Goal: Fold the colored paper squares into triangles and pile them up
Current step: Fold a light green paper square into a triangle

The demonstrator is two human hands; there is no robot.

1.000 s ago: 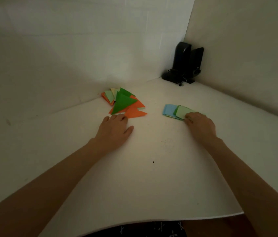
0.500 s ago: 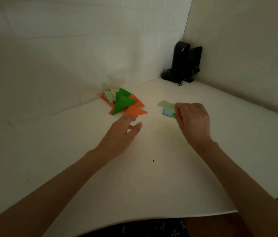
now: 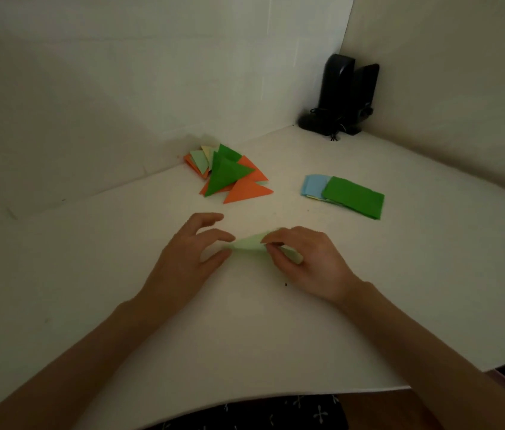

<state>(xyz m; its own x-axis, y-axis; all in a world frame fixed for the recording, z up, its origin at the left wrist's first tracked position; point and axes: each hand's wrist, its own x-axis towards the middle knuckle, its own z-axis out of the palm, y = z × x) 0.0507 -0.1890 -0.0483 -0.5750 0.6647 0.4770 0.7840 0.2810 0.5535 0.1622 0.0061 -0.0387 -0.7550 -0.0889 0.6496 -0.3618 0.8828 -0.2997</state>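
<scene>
One pale paper is pinched by left hand and right hand.

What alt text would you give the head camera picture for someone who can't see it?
A person's right hand pinches a partly folded light green paper over a white table, the left hand at its other corner. Behind lie a pile of folded orange and green triangles and, to its right, a stack of unfolded squares.

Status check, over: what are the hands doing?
Right hand pinches light green paper, mid-fold. Left hand at its corner, grip unclear. Nothing in the way.
</scene>
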